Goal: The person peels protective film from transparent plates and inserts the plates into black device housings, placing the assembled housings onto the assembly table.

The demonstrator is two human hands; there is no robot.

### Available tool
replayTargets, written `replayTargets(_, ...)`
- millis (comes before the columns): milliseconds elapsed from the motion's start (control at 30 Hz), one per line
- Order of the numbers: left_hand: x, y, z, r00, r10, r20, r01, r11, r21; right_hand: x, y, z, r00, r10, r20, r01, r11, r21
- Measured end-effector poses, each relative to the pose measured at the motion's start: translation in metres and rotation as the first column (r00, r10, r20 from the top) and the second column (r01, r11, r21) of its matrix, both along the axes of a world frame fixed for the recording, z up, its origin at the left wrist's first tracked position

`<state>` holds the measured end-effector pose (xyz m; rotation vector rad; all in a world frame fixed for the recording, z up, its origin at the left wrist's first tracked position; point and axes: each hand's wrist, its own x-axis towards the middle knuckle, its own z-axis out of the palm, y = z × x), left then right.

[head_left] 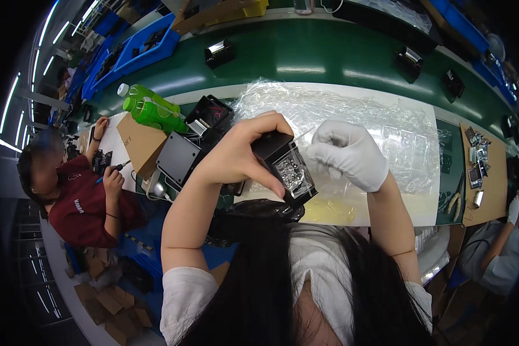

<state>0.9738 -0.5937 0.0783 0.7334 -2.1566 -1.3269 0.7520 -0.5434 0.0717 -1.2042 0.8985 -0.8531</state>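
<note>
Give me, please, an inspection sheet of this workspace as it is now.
Surface: white mat beside a green conveyor belt.
Job's things: small black device, its clear-studded face up.
Clutter: crumpled clear plastic film, two green bottles, cardboard box, black box.
Grippers: bare left hand grips the device; white-gloved right hand pinches at its upper corner.
Cables: nothing seen.
Surroundings: co-workers both sides; blue bins.

Person is wearing 1 white glove on the right hand (347, 153); left hand (243, 151) is going bare. White short sleeves, long dark hair hanging forward.
</note>
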Motion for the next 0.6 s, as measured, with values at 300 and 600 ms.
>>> replayTargets(300,-0.048,-0.045,0.009,0.995,0.072,0.075,-0.065,0.993,-0.101,-0.017,-0.006,-0.002,0.888,-0.277,-0.368,0.118,0.909,-0.399)
replayTargets(600,-0.073,-0.136,-0.044,0.894,0.444,-0.055,-0.294,0.489,-0.821,-0.014,-0.056,-0.049,0.502,-0.733,-0.458,0.018,0.538,-0.843)
